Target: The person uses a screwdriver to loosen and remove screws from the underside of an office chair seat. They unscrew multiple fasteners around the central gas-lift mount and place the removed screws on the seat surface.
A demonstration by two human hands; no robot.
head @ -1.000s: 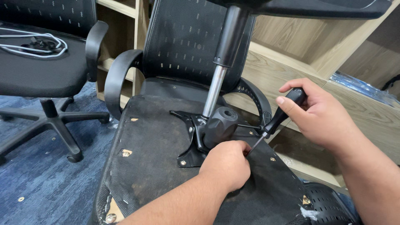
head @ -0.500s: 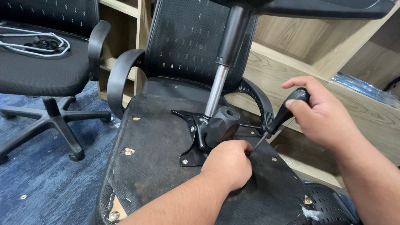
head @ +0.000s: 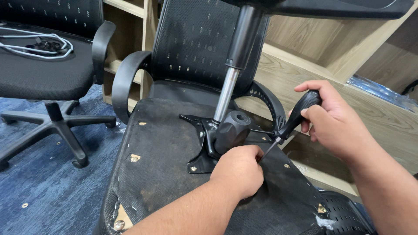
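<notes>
Your right hand (head: 335, 124) is wrapped around the black handle of a screwdriver (head: 292, 122), its tip angled down to the underside of the upturned office chair seat (head: 161, 174). Your left hand (head: 238, 170) is curled closed at the tip, beside the black mechanism plate (head: 204, 146) under the gas cylinder (head: 230, 82); what it pinches is hidden.

Right hand (head: 337, 124) gripping black-handled screwdriver (head: 296, 117), tip hidden behind left hand (head: 238, 170), resting on overturned chair seat (head: 161, 169), beside black mechanism (head: 226, 130)
</notes>
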